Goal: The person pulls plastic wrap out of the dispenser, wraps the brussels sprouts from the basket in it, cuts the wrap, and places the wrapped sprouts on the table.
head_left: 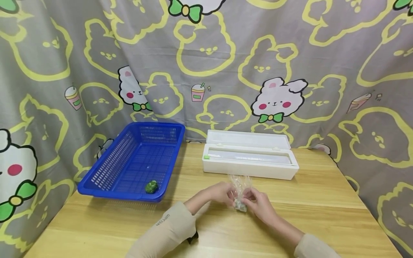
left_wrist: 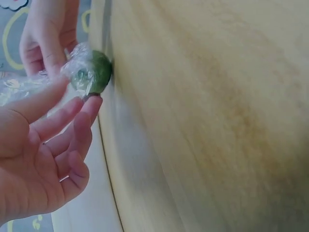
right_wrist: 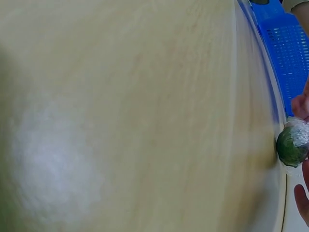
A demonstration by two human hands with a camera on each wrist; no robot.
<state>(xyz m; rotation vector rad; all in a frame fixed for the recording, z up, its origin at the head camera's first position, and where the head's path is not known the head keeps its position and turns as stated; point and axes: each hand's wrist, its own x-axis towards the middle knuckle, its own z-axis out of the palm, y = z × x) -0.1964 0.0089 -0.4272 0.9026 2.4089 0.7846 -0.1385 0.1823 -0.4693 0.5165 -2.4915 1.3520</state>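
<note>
A round green fruit or vegetable in clear plastic wrap (head_left: 240, 205) is between my two hands, low over the table; its dark green skin shows best in the left wrist view (left_wrist: 100, 72). My left hand (head_left: 222, 193) pinches the gathered wrap from the left, fingertips right at the green ball. From the right, my right hand (head_left: 260, 206) pinches the film between thumb and fingers. Loose film (head_left: 239, 182) sticks up above both hands. In the right wrist view the wrapped ball (right_wrist: 291, 147) is at the right edge, with both hands partly cut off.
A blue plastic basket (head_left: 132, 195) stands at the left with one green wrapped piece (head_left: 151, 186) in its near corner. Behind my hands lies a white wrap dispenser box (head_left: 248, 170), lid raised, film roll inside. A patterned curtain (head_left: 219, 53) hangs behind the wooden table (head_left: 322, 215).
</note>
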